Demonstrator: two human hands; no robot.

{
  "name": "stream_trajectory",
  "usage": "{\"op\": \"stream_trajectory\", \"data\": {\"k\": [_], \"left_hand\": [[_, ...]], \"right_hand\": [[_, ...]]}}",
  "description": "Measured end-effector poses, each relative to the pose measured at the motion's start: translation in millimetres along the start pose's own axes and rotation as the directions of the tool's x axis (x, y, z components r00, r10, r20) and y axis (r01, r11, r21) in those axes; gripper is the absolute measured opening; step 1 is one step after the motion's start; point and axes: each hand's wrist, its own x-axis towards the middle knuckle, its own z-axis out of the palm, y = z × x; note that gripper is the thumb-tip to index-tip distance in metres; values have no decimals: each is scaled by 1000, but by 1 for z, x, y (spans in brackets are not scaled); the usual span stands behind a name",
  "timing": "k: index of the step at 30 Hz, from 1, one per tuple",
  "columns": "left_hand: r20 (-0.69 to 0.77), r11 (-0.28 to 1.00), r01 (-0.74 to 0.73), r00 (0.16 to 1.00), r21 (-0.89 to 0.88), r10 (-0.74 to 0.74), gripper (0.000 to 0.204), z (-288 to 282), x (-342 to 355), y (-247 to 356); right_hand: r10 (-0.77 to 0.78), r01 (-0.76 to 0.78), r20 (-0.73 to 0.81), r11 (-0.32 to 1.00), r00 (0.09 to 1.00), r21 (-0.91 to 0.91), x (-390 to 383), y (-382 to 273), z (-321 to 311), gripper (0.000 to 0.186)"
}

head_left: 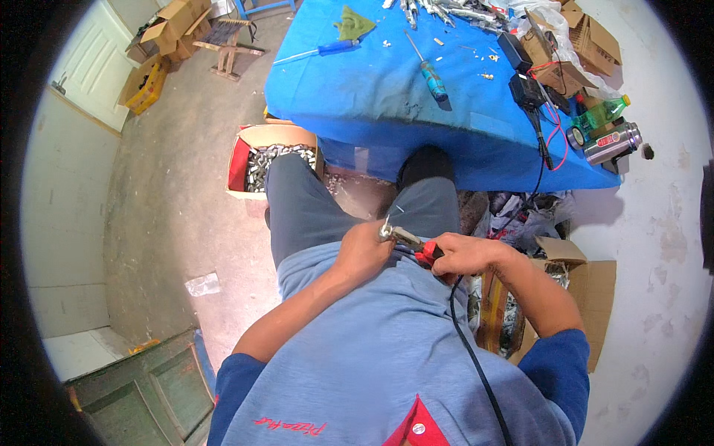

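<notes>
In my lap, my left hand (364,251) is closed around a small silvery metal cylinder (385,231), whose end pokes out above the fingers. Most of that piece is hidden in the fist. My right hand (467,254) grips pliers (427,254) by their red handles. Their metal jaws point left and meet the top of the cylinder; whether they bite on it is too small to tell. Below my right hand a black cable (476,346) runs down over my shirt.
A blue-covered table (357,97) stands ahead, with two screwdrivers (431,80), a green cloth (353,24), black power adapters (526,91), a thermos (613,143) and a green bottle (604,111). By my left leg sits a carton (236,167) of metal cylinders. Another carton (595,312) stands at right.
</notes>
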Motion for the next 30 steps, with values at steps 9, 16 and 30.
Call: {"op": "stream_trajectory", "data": {"k": [9, 16, 30], "left_hand": [[-25, 999, -19, 1000, -29, 18, 20, 2, -1, -5], [-11, 998, 21, 1000, 51, -20, 23, 1, 1, -2], [-12, 988, -16, 1000, 152, 18, 26, 0, -1, 0]], "right_hand": [[46, -49, 81, 998, 996, 31, 7, 0, -6, 17], [5, -3, 27, 998, 1000, -66, 6, -4, -5, 18], [59, -64, -28, 960, 998, -273, 7, -6, -6, 31]]}}
